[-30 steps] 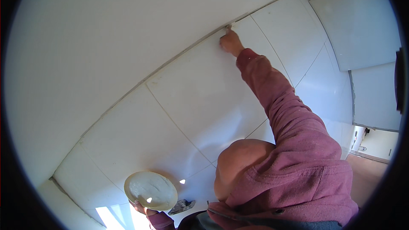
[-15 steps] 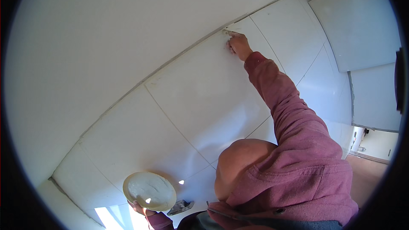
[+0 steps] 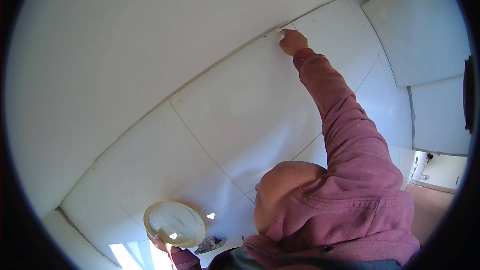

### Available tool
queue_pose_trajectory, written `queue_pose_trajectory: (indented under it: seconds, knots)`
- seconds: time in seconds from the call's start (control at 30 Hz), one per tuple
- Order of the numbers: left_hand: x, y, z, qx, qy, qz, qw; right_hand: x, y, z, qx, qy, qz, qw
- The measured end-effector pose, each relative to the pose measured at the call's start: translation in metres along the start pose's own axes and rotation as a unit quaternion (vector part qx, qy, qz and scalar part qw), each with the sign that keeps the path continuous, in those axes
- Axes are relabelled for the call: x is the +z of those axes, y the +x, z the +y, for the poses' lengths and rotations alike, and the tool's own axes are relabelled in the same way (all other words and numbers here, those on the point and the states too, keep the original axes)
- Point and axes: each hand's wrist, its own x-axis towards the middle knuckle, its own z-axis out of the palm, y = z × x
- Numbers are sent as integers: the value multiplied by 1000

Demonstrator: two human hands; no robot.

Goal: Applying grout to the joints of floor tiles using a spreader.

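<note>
My left hand [image 3: 161, 243], low in the view, grips the rim of a shallow pale yellow bowl [image 3: 202, 230]. A smooth white paste [image 3: 177, 220] covers the inside of the bowl. My right arm, in a dusty-red sleeve, reaches far up across large white tiles [image 3: 225, 125]. At its end my right hand [image 3: 294, 42] is closed, its fingertips against the tiles' upper edge near the grey joint [image 3: 220, 65]. A whitish bit shows at the fingertips; whether they hold something is too small to make out. Small rough marks lie along the tile edge beside the hand.
A plain white surface [image 3: 125, 35] lies beyond the joint. White panels [image 3: 415, 30] project at the right, with a brownish floor [image 3: 430, 207] below them. A grey metal-looking piece [image 3: 211, 244] sits just right of the bowl. Sunlight patches fall at the lower left.
My right hand has moved right and slightly up along the joint, and its extended finger is now folded in. The left hand and the bowl have hardly moved.
</note>
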Motion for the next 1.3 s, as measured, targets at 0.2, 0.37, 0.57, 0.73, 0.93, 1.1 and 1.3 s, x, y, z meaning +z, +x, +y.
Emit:
queue_pose_trajectory:
  seconds: [0.2, 0.37, 0.57, 0.73, 0.93, 1.1, 1.3]
  knots:
    - [-1, -1, 3, 1, 11, -3, 1000, 36, 9, 1, 55, 313, -73, 945]
    - [0, 0, 5, 4, 9, -3, 1000, 48, -6, -56, -84, 25, -1, 996]
    - [1, 0, 4, 3, 10, -2, 1000, 13, -48, -59, -6, 94, -55, 994]
    - [3, 0, 4, 1, 11, -6, 1000, 12, -25, -39, 17, 183, 53, 982]
    - [5, 4, 7, 4, 12, -10, 1000, 0, -22, -11, 16, 51, 87, 995]
    - [5, 4, 6, -5, 13, -15, 1000, 12, -30, 8, 95, -103, 69, 988]
    - [6, 3, 8, -5, 14, -19, 1000, 41, -39, -35, 28, -86, 74, 993]
